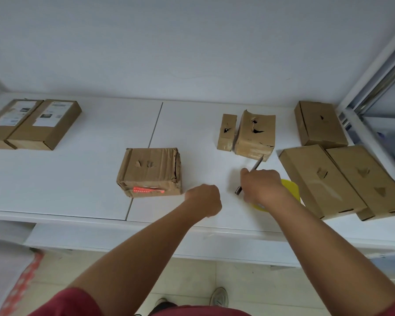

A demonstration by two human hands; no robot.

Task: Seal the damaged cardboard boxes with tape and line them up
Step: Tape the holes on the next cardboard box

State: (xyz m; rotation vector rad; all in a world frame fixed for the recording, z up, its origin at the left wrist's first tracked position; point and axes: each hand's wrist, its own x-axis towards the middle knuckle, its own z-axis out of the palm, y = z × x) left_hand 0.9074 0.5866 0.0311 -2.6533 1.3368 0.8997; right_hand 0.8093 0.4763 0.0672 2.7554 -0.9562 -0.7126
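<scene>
A torn cardboard box (149, 171) with two punctures sits near the table's front, left of centre. My left hand (204, 199) is curled into a fist just right of it, holding nothing that I can see. My right hand (263, 184) grips a thin metal utility knife (257, 165), blade pointing up-right toward a damaged box (255, 134). A yellow tape roll (291, 185) lies partly hidden under my right hand and wrist. A small torn box (226, 132) stands against the damaged box's left side.
Two labelled boxes (32, 123) lie side by side at the far left. Three punctured flat boxes (319, 123), (317, 179), (369, 179) crowd the right end, two overhanging the white table's (100, 137) front edge. A metal rack upright stands at the right.
</scene>
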